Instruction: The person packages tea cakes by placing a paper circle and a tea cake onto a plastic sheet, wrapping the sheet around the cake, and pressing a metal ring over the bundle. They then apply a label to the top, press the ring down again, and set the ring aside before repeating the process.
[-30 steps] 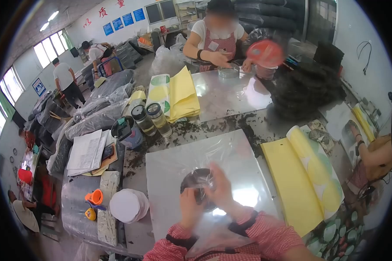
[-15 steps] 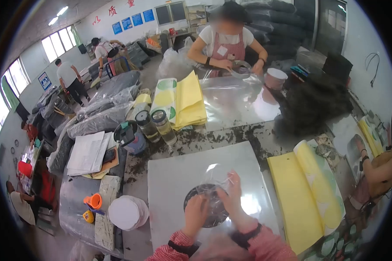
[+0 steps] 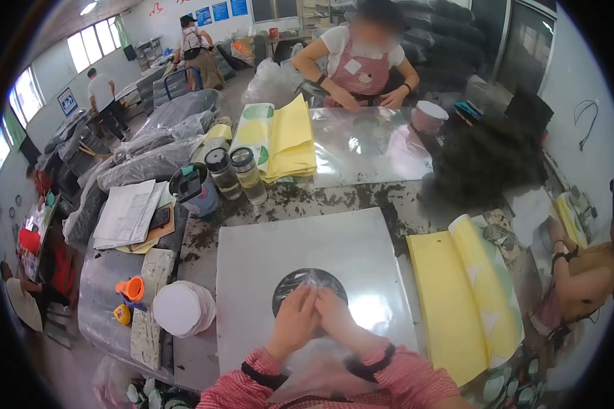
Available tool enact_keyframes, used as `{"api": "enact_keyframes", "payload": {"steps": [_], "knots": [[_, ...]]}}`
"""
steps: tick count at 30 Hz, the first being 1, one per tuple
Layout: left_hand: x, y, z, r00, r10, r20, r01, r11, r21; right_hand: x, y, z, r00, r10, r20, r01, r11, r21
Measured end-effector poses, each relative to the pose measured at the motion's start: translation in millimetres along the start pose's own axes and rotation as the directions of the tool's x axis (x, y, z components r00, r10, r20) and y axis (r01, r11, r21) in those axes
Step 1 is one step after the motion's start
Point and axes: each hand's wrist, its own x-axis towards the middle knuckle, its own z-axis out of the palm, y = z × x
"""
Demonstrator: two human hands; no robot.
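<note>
Clear plastic film (image 3: 361, 307) lies crinkled over a dark round disc (image 3: 309, 281), which sits toward the near edge of a pale square sheet (image 3: 286, 238) on the crumb-strewn counter (image 3: 320, 196). The left hand (image 3: 293, 322) and right hand (image 3: 335, 319) rest on the disc's near half, fingertips meeting. Whether either grip pinches the film or only presses flat, I cannot tell. A stack of yellow paper (image 3: 450, 293) lies just right of the sheet, and a white round cap (image 3: 181, 308) lies just left.

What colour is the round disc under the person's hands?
The disc is almost black, head view.
</note>
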Motion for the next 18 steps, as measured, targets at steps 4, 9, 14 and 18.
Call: {"api": "enact_keyframes", "payload": {"steps": [4, 9, 14, 18], "knots": [[1.2, -6.6, 9.4, 0.981, 0.081, 0.175, -0.112, 0.978, 0.177, -39.2, 26.0, -89.3, 0.974, -0.224, 0.028, 0.226, 0.957, -0.18], [-1.8, -2.8, 12.1, 0.977, 0.105, 0.185, -0.138, 0.975, 0.175, -135.9, 160.7, -281.2, 0.697, 0.299, -0.651, -0.708, 0.433, -0.558], [3.1, -0.6, 8.0, 0.979, 0.1, 0.179, -0.13, 0.978, 0.162, -211.6, 171.7, -318.0, 0.498, 0.652, -0.572, -0.709, -0.074, -0.701], [2.6, 4.0, 4.6, 0.975, 0.076, 0.209, -0.106, 0.986, 0.133, -166.7, 31.7, -189.1, 0.613, 0.761, -0.212, -0.701, 0.401, -0.589]]}}
